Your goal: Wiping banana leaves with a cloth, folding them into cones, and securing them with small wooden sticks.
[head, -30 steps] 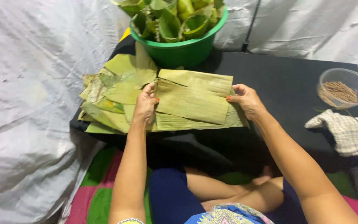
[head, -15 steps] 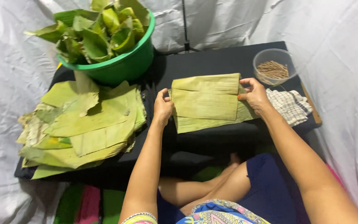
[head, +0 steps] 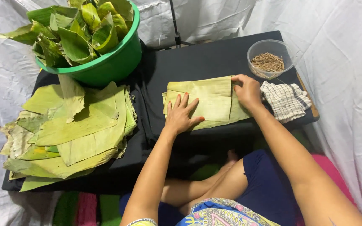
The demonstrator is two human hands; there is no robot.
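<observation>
Fingers (head: 184, 104) near sticks (head: 268, 62) in clear bowl (head: 256, 49)

White sheeting (head: 348, 62) is draping all around; a low table (head: 197, 62) under black cloth is sitting centre; striped mat (head: 80, 207) is showing below.

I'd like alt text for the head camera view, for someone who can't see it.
A seated person presses the left hand flat on layered banana leaf pieces on a black table, while the right hand grips their far right edge. A leaf pile and green tub sit left; a bowl of sticks and checked cloth right.
</observation>
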